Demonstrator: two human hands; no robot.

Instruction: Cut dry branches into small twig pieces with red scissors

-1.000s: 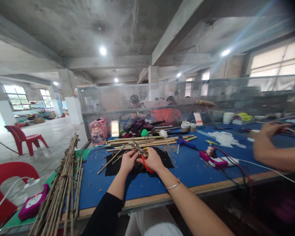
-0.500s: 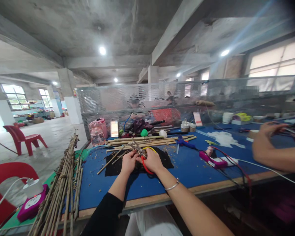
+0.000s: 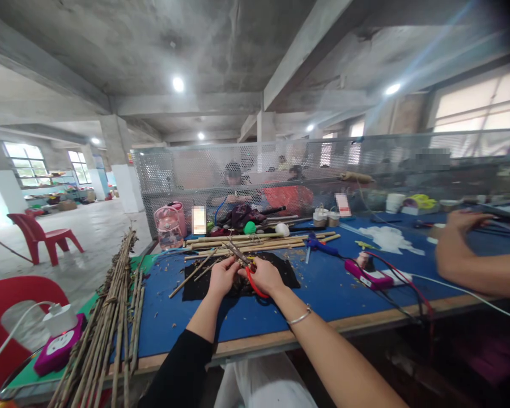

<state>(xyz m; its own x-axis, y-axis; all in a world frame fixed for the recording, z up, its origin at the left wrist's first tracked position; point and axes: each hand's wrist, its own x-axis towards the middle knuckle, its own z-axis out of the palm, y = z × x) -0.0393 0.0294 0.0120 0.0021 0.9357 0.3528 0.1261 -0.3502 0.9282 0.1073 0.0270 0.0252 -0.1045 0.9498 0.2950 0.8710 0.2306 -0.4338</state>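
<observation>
just changed: the yellow loop that showed above the right hand (image 3: 266, 276) half a second ago is out of sight; the hand now covers that spot.
bearing on the work: judged a small shift of hold only; the piece has not left the hands.
left hand: the left hand (image 3: 223, 276) has its grip pressed together on the small bundle of thin brown twigs (image 3: 237, 255), whose ends stick up and away between both hands.
right hand: grip closed round the red-looped hand tool (image 3: 251, 281); its working end is hidden, so cutting cannot be confirmed.
location of piece: held just above the black cloth mat (image 3: 287, 273) on the blue-topped surface (image 3: 331, 294), in front of the row of pale bamboo canes (image 3: 259, 242).
against one second ago: both hands are in the same place over the mat, and the twig ends point much the same way.
co-worker: the co-worker's hand (image 3: 463, 224) at far right looks slightly flatter than before.
surroundings: the tied bundle of long brown sticks (image 3: 110, 323) and the magenta power strip (image 3: 58, 349) are unmoved.
</observation>
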